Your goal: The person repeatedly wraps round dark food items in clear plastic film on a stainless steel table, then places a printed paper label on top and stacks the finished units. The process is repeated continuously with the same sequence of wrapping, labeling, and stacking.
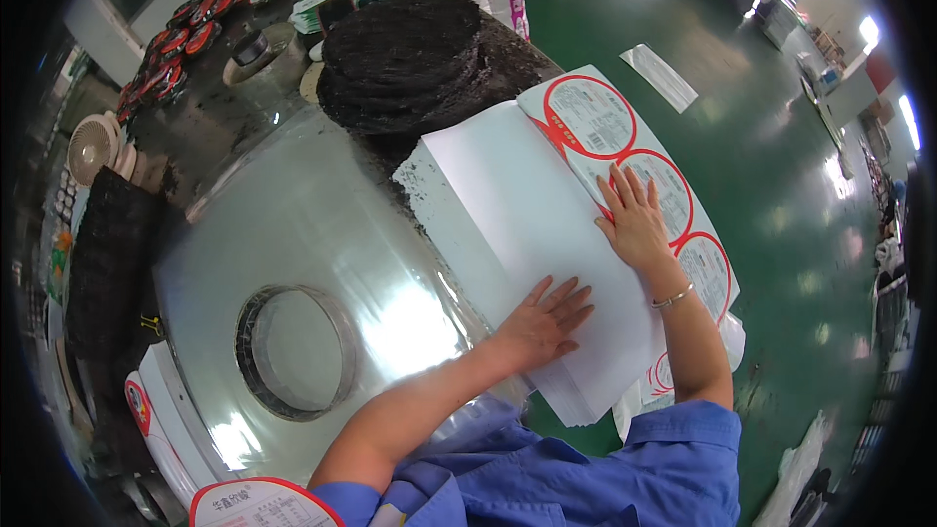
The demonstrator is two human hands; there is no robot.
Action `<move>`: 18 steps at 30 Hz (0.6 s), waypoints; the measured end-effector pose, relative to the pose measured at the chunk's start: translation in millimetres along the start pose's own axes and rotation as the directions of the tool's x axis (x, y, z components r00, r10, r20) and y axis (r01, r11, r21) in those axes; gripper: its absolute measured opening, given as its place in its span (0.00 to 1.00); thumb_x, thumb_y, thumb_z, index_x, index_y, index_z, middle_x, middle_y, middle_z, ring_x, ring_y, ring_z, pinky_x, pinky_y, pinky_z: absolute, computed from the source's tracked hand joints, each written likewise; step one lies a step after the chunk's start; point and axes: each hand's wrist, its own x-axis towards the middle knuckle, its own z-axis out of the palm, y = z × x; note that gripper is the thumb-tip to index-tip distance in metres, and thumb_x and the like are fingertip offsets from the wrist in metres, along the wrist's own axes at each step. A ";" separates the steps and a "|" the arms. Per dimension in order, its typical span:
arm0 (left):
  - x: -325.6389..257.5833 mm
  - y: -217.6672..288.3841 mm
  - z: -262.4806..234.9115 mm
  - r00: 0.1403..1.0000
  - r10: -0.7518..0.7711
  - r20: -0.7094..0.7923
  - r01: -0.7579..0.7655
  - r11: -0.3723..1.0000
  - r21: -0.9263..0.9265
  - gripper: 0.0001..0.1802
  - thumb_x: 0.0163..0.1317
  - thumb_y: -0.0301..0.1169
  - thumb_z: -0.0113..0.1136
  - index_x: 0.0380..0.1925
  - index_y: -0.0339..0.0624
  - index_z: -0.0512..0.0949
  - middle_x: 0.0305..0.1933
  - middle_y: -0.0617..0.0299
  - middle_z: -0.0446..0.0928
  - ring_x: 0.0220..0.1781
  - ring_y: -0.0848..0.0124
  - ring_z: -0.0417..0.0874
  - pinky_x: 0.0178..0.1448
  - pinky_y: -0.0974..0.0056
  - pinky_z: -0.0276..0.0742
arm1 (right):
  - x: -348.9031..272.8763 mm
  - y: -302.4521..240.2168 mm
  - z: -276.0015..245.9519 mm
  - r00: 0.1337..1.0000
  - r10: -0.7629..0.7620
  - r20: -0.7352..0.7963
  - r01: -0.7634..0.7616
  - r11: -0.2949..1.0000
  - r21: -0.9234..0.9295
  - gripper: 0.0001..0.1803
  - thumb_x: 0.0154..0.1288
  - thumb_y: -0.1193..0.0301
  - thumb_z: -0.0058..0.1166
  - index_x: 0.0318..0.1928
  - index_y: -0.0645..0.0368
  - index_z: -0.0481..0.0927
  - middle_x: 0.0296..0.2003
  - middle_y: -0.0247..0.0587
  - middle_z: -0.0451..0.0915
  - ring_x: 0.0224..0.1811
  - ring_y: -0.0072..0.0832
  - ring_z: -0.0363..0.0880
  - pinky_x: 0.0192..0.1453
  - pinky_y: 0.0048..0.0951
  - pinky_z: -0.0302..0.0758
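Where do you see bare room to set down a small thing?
Bare: the shiny surface between the round rim and the black stack. Crowded: upper left, with red-rimmed packages; white sheets under the left hand; printed sheet under the right hand.

Left grip (544, 326) spread over white sheets (488, 161), right grip (639, 229) over red-ringed label sheet (590, 117), dark mound (400, 59) beyond

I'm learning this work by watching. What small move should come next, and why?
Probably slide the left hand toward the lower corner of the white sheets to square it: their edges fan out there, that hand lies spread close by, and the right hand, resting on the red-circled printed sheet, could help steady things.
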 end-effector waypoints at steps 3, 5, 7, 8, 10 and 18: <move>0.4 -3.1 -0.5 1.000 0.008 0.002 -0.008 1.000 -0.028 0.29 0.58 0.47 0.46 0.58 0.46 0.63 0.67 0.61 0.54 0.70 0.63 0.46 0.71 0.52 0.37 | 3.4 15.7 -0.6 0.993 0.114 0.036 -0.119 0.980 0.158 0.34 0.58 0.56 0.48 0.63 0.51 0.56 0.65 0.45 0.50 0.68 0.40 0.45 0.68 0.49 0.42; 1.5 -2.6 -3.1 1.000 0.008 0.010 -0.008 1.000 -0.013 0.29 0.59 0.47 0.46 0.58 0.47 0.63 0.67 0.61 0.54 0.70 0.63 0.46 0.71 0.52 0.37 | 9.2 53.0 2.1 0.963 0.263 -0.057 -0.245 0.945 0.218 0.34 0.57 0.53 0.48 0.62 0.52 0.58 0.62 0.52 0.56 0.65 0.43 0.53 0.65 0.48 0.50; 0.6 -0.8 -2.6 1.000 0.013 0.024 -0.013 1.000 -0.013 0.29 0.59 0.47 0.45 0.58 0.46 0.63 0.67 0.61 0.54 0.70 0.63 0.46 0.71 0.53 0.37 | 12.7 81.8 12.1 0.880 0.474 0.023 -0.464 0.850 0.250 0.34 0.56 0.51 0.49 0.60 0.54 0.61 0.58 0.52 0.62 0.60 0.43 0.60 0.61 0.46 0.55; 0.6 -1.3 -3.0 1.000 0.013 0.023 -0.013 1.000 -0.014 0.29 0.59 0.46 0.46 0.58 0.46 0.63 0.67 0.60 0.54 0.70 0.63 0.46 0.71 0.53 0.37 | 12.6 87.7 16.4 0.819 0.570 0.065 -0.565 0.783 0.260 0.34 0.56 0.50 0.50 0.59 0.55 0.63 0.56 0.52 0.65 0.58 0.43 0.64 0.59 0.46 0.58; 1.0 -2.3 -2.6 1.000 0.015 0.014 -0.015 1.000 -0.012 0.29 0.59 0.46 0.46 0.58 0.46 0.63 0.67 0.60 0.54 0.70 0.63 0.48 0.70 0.53 0.39 | 12.5 83.6 23.2 0.804 0.595 0.014 -0.583 0.783 0.217 0.35 0.54 0.48 0.51 0.57 0.58 0.66 0.51 0.51 0.69 0.54 0.42 0.67 0.56 0.43 0.61; 29.1 -6.3 5.1 0.976 -0.150 -0.155 0.103 0.955 -0.278 0.32 0.57 0.43 0.51 0.60 0.41 0.59 0.67 0.53 0.50 0.70 0.60 0.47 0.70 0.52 0.41 | 15.2 75.2 16.2 0.792 0.610 -0.036 -0.596 0.784 0.173 0.35 0.52 0.47 0.53 0.49 0.65 0.71 0.45 0.49 0.74 0.50 0.38 0.71 0.53 0.37 0.66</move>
